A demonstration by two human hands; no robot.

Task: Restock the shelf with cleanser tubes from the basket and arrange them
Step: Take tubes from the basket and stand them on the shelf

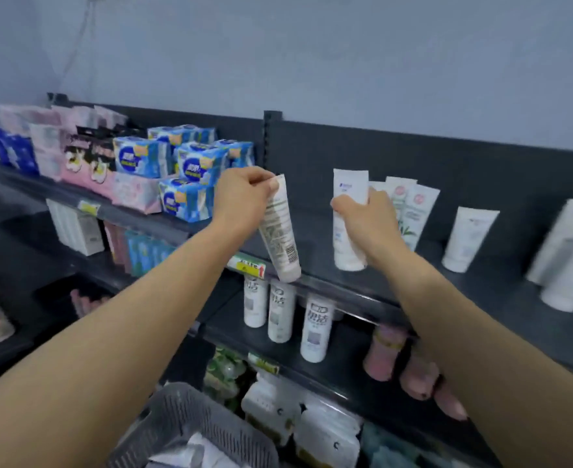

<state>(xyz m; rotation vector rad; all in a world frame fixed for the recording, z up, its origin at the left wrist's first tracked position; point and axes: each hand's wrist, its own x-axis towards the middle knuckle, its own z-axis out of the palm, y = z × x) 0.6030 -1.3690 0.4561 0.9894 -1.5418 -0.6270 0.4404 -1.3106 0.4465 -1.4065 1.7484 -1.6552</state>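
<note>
My left hand (pixel 244 194) pinches the crimped top of a white cleanser tube (pixel 281 238) with printed text and a barcode; the tube hangs tilted, its cap at the front edge of the top shelf (pixel 339 285). My right hand (pixel 366 214) grips a taller white tube with blue print (pixel 345 211) that stands cap-down on the same shelf. Right behind my right hand stand three more tubes (pixel 413 211), two with a pink dot and leaf print. Another white tube (pixel 469 238) stands further right. The grey basket (pixel 190 420) sits at the bottom, with white tubes inside.
Blue and pink packs (pixel 183 173) fill the top shelf's left half. Blurred white tubes (pixel 568 258) stand at the far right. The shelf below holds white bottles (pixel 281 312) and pink bottles (pixel 413 369). White pouches (pixel 325 430) lie lower down beside the basket.
</note>
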